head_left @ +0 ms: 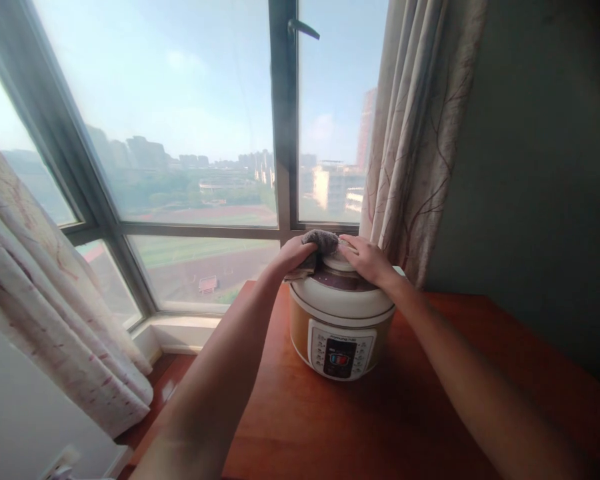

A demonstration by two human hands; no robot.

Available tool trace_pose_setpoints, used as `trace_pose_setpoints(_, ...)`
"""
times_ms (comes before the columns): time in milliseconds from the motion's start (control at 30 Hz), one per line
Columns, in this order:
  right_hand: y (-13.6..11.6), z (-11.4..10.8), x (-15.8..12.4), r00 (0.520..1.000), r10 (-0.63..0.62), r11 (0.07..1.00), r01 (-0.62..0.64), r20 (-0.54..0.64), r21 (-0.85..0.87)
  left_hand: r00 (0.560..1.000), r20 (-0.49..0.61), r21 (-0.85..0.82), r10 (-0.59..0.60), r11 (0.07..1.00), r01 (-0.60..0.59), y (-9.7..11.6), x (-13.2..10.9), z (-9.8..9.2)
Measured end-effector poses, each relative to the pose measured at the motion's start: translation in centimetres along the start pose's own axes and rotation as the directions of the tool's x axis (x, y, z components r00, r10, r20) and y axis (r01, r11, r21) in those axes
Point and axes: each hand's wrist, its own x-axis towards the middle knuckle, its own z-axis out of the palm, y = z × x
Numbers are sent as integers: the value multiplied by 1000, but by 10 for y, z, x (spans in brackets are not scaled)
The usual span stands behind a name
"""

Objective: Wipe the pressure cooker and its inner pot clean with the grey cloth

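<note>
A white and gold electric pressure cooker [300, 320] stands on a reddish-brown wooden table [290, 427], its control panel facing me. My left hand [298, 255] is closed on a grey-brown cloth [321, 241] at the left of the lid [340, 303]. Part of the cloth hangs below the fingers onto the lid's left edge. At the top of the lid, my right hand [366, 259] rests over the pale knob [337, 263], with its fingers stretched toward the cloth. The fingers partly cover the knob.
Behind the table is a large window [195, 120] with a handle [305, 29] high on its frame. A patterned curtain [405, 133] hangs at the right by a dark wall [530, 167]. Another curtain [55, 320] hangs at the left, above a wooden floor.
</note>
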Motion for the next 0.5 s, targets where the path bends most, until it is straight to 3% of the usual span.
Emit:
trace_pose_setpoints(267, -2, -3, -2, 1000, 4, 1000, -4, 15, -23, 987, 12, -142, -159, 977, 159, -24, 27, 0)
trace_pose_setpoints(500, -3, -3, -2, 1000, 5, 1000, -5, 11, -27, 971, 69, -240, -229, 941, 239, -39, 11, -14)
